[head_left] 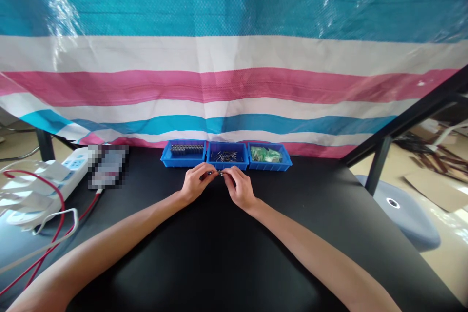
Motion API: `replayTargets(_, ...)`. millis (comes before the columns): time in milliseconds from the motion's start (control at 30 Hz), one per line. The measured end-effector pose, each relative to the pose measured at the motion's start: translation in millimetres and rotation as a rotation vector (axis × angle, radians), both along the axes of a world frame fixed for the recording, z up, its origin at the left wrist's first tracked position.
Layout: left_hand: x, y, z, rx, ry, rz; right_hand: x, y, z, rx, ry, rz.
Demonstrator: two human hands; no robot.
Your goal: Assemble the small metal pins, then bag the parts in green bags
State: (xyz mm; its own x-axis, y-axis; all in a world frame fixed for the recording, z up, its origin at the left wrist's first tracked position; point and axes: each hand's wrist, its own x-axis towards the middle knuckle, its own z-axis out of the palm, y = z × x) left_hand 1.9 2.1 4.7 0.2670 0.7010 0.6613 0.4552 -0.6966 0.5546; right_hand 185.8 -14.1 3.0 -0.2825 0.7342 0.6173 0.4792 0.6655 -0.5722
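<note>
My left hand (pixel 196 183) and my right hand (pixel 239 186) meet fingertip to fingertip just in front of the blue bins. Each pinches at a small metal part (pixel 220 173) between them; it is too small to tell whether this is one piece or two. Behind my left hand, the left blue bin (pixel 183 161) holds rows of short metal cylinders (pixel 187 148). Loose thin metal pieces (pixel 226 156), screw-like or pin-like, fill the middle blue bin (pixel 227 165). In the right blue bin (pixel 270 165) lie green and clear plastic packets (pixel 266 154).
A white power strip (pixel 78 163) with plugs and red and white cables (pixel 60 204) lies at the left of the black table (pixel 219 253), beside a blurred phone-like device (pixel 107 168). Striped sheeting (pixel 219 87) hangs behind. A grey stool (pixel 405 214) stands off the right edge.
</note>
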Motion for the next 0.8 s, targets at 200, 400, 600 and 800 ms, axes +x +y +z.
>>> replayTargets(200, 0.2, 0.0, 0.0, 0.017, 0.007, 0.003, 0.0, 0.4, 0.4, -0.007, 0.006, -0.005)
replayTargets(400, 0.2, -0.5, 0.9, 0.012, 0.003, -0.009, -0.1, 1.2, -1.5, -0.021, 0.018, 0.009)
replayTargets(600, -0.3, -0.1, 0.1, 0.01, 0.011, -0.006, -0.5, 2.0, -2.9, -0.006, 0.022, 0.026)
replayTargets(800, -0.3, -0.2, 0.1, 0.013, 0.008, -0.004, -0.5, 1.9, -2.4, 0.001, 0.024, 0.022)
